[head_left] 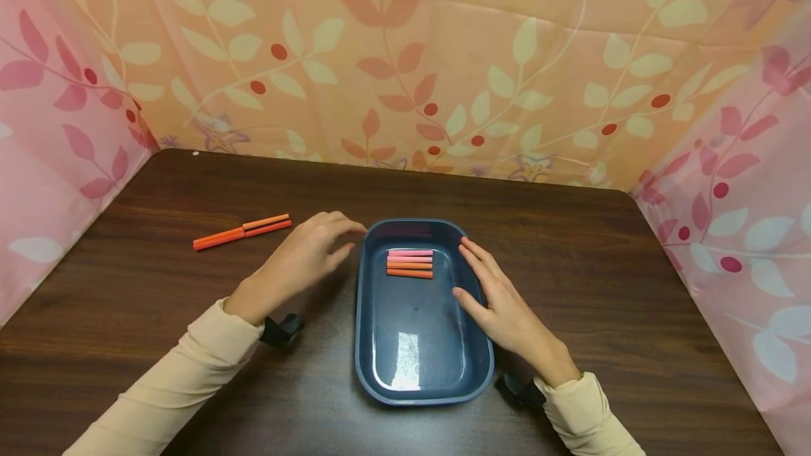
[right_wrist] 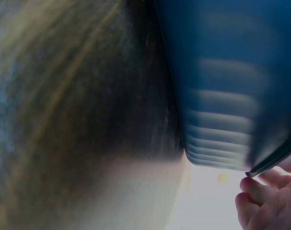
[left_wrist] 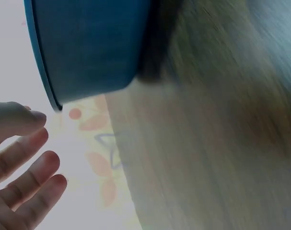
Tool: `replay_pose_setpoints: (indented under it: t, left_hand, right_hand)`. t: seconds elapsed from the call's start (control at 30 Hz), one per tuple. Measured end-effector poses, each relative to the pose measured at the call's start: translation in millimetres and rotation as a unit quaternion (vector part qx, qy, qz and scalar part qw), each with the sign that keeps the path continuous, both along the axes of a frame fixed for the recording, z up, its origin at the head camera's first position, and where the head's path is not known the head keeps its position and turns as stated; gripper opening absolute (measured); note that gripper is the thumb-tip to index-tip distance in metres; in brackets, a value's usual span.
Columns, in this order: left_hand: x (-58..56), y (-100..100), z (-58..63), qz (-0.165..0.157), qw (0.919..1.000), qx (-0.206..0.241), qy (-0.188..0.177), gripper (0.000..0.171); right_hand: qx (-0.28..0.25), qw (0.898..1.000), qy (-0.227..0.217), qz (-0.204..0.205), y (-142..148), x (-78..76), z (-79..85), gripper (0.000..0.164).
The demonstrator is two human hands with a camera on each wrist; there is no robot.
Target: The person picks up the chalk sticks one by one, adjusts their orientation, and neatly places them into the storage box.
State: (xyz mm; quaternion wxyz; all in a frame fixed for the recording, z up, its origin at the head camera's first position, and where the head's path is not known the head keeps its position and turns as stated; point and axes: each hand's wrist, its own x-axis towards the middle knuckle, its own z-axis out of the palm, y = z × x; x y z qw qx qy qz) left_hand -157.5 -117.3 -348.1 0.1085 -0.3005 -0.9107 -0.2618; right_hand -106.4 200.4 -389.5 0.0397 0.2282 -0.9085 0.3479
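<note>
A dark blue rectangular plastic tray [head_left: 423, 350] rests on the table before me. Inside, toward its far end, several slim pink and orange sticks [head_left: 410, 264] lie side by side. My left hand [head_left: 308, 248] is at the tray's far left corner, its index fingertip right by the rim and its fingers loosely bent. In the left wrist view, those fingers [left_wrist: 32, 187] hold nothing. My right hand [head_left: 507, 308] lies over the right rim with fingers extended, its thumb above the tray's inside. The right wrist view shows its fingers [right_wrist: 258, 196] at the rim's outer edge.
Left of the tray, slim orange sticks [head_left: 243, 232] lie in two close rows on the dark wooden table [head_left: 602, 266]. Floral cloth [head_left: 393, 55] hangs behind the table and along both sides. Black straps [head_left: 281, 331] are on both wrists.
</note>
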Motion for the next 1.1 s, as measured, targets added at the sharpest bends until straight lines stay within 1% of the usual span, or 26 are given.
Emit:
replay_pose_setpoints:
  t: [0.27,0.47,0.7,0.9,1.1]
  left_hand:
    - [-2.4,-22.1,-3.7,0.015,0.9998,-0.012,0.001,0.031]
    - [-0.5,-37.3,-4.7,0.031,0.9991,-0.028,-0.005,0.033]
    - [1.9,-54.3,-6.7,0.047,0.9981,-0.04,0.005,0.034]
    - [3.1,-70.4,-5.8,0.049,0.997,-0.055,0.026,0.034]
    - [3.7,-86.3,-7.1,0.06,0.9957,-0.041,0.058,0.035]
  right_hand:
    - [0.001,1.0,0.002,0.0,0.2,-0.5,-1.0,0.069]
    - [0.001,1.0,-0.002,0.0,0.1,0.1,0.2,0.069]
    - [0.001,1.0,-0.004,0.0,0.0,-0.4,0.3,0.069]
    - [0.001,1.0,-0.007,-0.002,-0.3,-0.3,0.0,0.069]
    - [0.0,1.0,-0.007,-0.002,-0.2,-0.1,0.2,0.069]
